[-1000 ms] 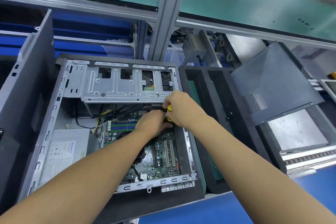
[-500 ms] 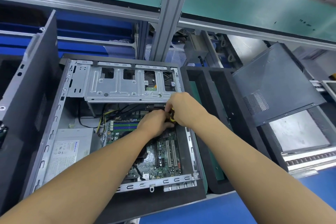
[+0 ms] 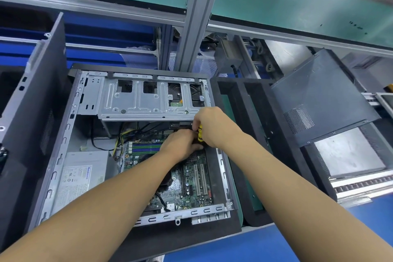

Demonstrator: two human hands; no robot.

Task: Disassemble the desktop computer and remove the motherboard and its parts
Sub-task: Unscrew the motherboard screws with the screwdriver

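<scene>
An open desktop case (image 3: 53,178) lies on its side with the green motherboard (image 3: 191,183) exposed inside. My right hand (image 3: 214,127) grips a yellow-and-black screwdriver (image 3: 200,133) near the board's far right corner, under the silver drive cage (image 3: 144,100). My left hand (image 3: 180,144) sits curled just beside it, over the board, touching the tool's lower part; what its fingers hold is hidden. The power supply (image 3: 83,176) fills the case's near left corner.
A detached dark side panel (image 3: 319,95) leans on another case at the right. Another dark panel (image 3: 27,91) stands at the left. A black foam tray (image 3: 240,112) lies right of the case. A grey frame post (image 3: 197,17) rises behind.
Both hands stay together at the board's far right corner, with only slight shifts. The view has drifted a little.
</scene>
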